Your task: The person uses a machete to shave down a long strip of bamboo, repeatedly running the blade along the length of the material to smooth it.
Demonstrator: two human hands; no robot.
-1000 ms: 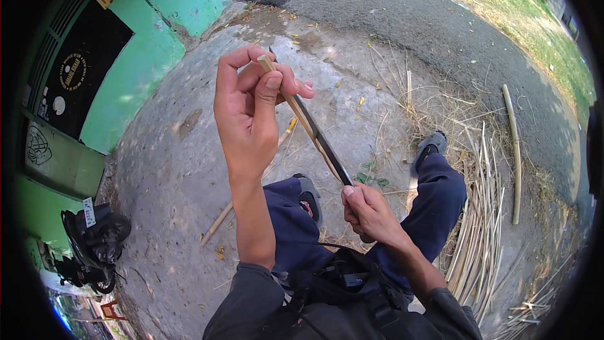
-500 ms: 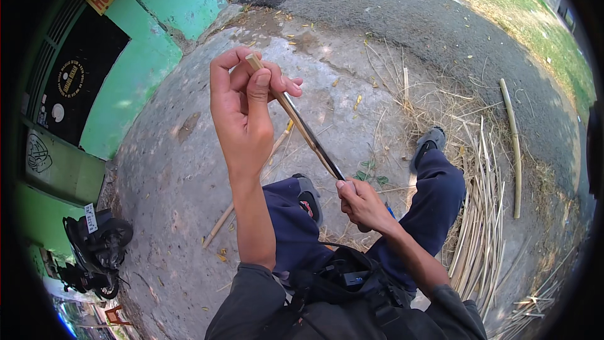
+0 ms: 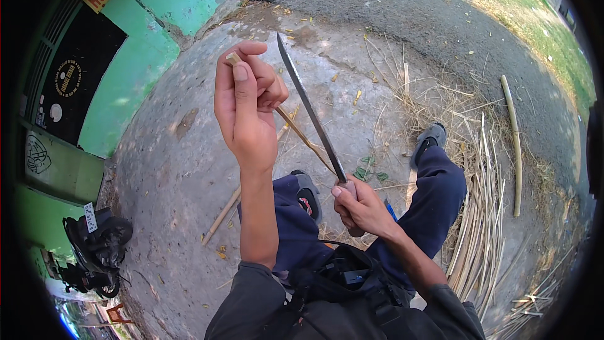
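In the head view, the person's 2 hands are raised in front of the body. The left hand (image 3: 248,113) has a narrow grip: thumb and curled fingers close on a slim, tan, bamboo-like strip (image 3: 303,138), whose pale, squared end pokes out above the thumb. The strip slants down to the right from under the fingers, and its thin lower end comes close to the right hand (image 3: 365,206); whether the 2 touch, I cannot tell. The right hand's grip is wrapped around the brown handle of a long knife with a dark, narrow blade (image 3: 314,118). The blade points up and to the left, its tip apart from the left hand, with a gap between most of the blade and the strip.

Below is grey, rough concrete ground (image 3: 163,201). A tan, round pole (image 3: 221,215) lies on it, partly hidden behind the left forearm. To the right of the person's navy-trousered legs lies a loose heap of long, pale strips (image 3: 476,233), and beyond it 1 thicker, straight, tan pole (image 3: 513,145).
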